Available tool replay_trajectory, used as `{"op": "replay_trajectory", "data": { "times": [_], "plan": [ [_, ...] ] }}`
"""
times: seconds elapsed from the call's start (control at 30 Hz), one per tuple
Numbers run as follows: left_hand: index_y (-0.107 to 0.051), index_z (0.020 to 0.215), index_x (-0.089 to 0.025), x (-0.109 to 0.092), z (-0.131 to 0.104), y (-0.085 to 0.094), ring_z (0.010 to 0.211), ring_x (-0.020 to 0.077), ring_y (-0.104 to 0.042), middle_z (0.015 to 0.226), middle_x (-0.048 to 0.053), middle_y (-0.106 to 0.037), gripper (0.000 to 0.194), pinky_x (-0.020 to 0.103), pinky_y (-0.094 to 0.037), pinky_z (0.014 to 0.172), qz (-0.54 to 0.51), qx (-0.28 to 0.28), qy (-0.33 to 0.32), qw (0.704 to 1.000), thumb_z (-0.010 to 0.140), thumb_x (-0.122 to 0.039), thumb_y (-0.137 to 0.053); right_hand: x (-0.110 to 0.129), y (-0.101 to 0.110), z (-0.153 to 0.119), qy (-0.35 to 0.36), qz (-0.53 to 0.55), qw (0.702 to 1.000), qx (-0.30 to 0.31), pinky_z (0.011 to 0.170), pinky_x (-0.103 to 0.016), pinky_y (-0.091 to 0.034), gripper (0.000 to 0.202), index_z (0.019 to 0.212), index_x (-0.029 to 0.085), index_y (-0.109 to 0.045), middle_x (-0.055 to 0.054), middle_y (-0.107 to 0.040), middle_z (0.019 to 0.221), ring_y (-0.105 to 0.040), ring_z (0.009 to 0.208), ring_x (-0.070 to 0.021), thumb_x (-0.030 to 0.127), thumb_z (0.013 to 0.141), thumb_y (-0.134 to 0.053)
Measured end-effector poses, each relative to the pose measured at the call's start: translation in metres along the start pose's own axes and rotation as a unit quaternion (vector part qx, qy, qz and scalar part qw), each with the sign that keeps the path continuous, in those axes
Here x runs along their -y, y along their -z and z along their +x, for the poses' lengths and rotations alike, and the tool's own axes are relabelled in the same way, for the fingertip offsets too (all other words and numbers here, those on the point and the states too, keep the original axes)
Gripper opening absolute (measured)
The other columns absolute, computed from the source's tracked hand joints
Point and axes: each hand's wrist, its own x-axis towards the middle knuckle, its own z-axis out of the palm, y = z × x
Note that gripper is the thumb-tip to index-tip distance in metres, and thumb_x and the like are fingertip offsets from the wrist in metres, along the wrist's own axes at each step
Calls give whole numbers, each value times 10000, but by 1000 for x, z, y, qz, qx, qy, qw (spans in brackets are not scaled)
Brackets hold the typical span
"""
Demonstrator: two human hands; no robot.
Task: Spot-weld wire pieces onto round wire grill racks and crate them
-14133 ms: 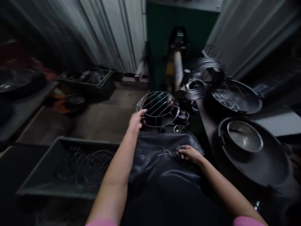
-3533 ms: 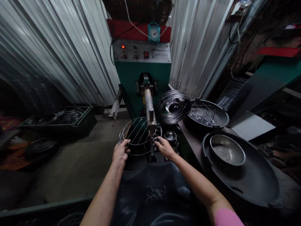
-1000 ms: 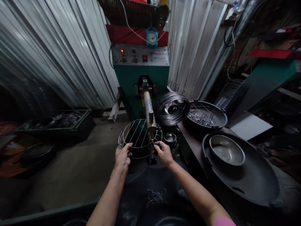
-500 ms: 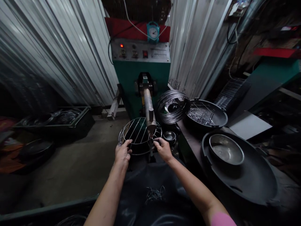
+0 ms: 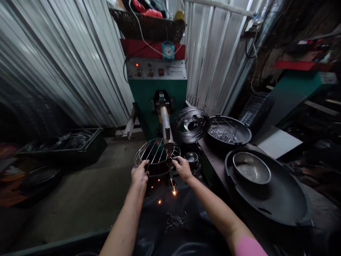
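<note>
A round wire rack (image 5: 153,163) with parallel bars lies under the metal arm (image 5: 165,124) of a green machine (image 5: 144,89). My left hand (image 5: 140,171) grips the rack's near left rim. At its near right side, by the tip of the machine's arm, my right hand (image 5: 182,167) is closed in a pinch; what sits between those fingers is too small to make out. Orange sparks (image 5: 174,192) fly below the arm's tip, over the dark apron (image 5: 191,209). Short bent wires (image 5: 176,220) lie on the apron.
Right of the machine hangs a wire coil (image 5: 191,124). Beyond it are a pan of wire pieces (image 5: 243,133) and a large black pan (image 5: 287,199) holding a metal bowl (image 5: 252,169). A green bin (image 5: 92,144) stands at left on the floor.
Sparks have appeared below the tip of the machine's arm. The view has tilted up slightly, showing more of the basket above the machine. Both hands keep nearly the same place at the rack.
</note>
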Motion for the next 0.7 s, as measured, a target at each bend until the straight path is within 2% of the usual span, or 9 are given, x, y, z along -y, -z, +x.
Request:
{"op": "replay_trajectory", "data": {
  "times": [0.17,0.23,0.3,0.4,0.47,0.53,0.63,0.67,0.7],
  "plan": [
    [-525,664,-149,1,-5,1,454,77,-396,560,-54,-456,337,221,-297,390,-8,3,11,1000,432,-252,-747,4,-1,3,-9,-6,1000,9,521,-241,-470,142,827,168,-622,14,-620,597,-599,517,-142,252,768,-523],
    [-546,708,-149,1,-6,10,482,80,-408,601,-41,-479,354,220,-328,415,-12,26,30,999,458,-270,-765,6,5,-8,10,-30,999,1,592,-266,-501,200,928,171,-630,-17,-668,733,-631,615,-160,255,766,-548],
    [-557,768,-166,5,-4,27,530,89,-446,669,-29,-510,349,232,-388,472,-14,72,51,996,526,-321,-754,5,20,-28,62,-86,994,-8,729,-305,-509,291,1032,180,-618,-52,-681,912,-643,793,-186,260,754,-591],
    [-560,863,-222,22,13,68,686,141,-549,810,-5,-573,288,320,-481,631,-21,156,100,982,678,-432,-628,-6,61,-72,109,-181,977,16,847,-340,-480,312,1070,175,-612,-86,-663,1027,-614,943,-205,254,769,-594],
    [-559,861,-223,39,30,100,762,181,-575,865,25,-601,324,355,-493,660,-17,167,150,974,695,-501,-573,-16,96,-105,88,-218,972,19,860,-354,-476,272,1043,170,-622,-96,-668,1019,-615,950,-208,249,790,-564],
    [-573,827,-200,58,43,129,737,187,-572,822,48,-605,349,336,-492,623,-1,150,189,970,694,-522,-547,-23,136,-136,38,-234,971,-32,864,-368,-474,247,1009,171,-630,-97,-672,1007,-617,950,-215,252,792,-543],
    [-572,759,-206,78,40,159,634,140,-538,702,8,-584,234,261,-465,551,-49,110,136,983,675,-425,-574,-23,191,-167,-78,-207,961,-165,721,-341,-517,275,1005,158,-614,-81,-677,887,-643,760,-196,308,803,-503],
    [-566,742,-209,83,35,163,617,126,-529,676,-6,-576,215,242,-457,544,-78,116,107,984,658,-405,-590,-21,204,-171,-107,-197,956,-187,670,-324,-520,294,1009,150,-607,-71,-671,843,-638,705,-188,331,801,-506],
    [-559,731,-209,87,31,164,600,113,-522,650,-21,-566,210,228,-450,541,-97,127,81,984,632,-383,-620,-21,212,-171,-122,-199,955,-182,654,-311,-515,299,1002,147,-606,-58,-665,804,-632,686,-183,347,800,-513]
  ]
}}
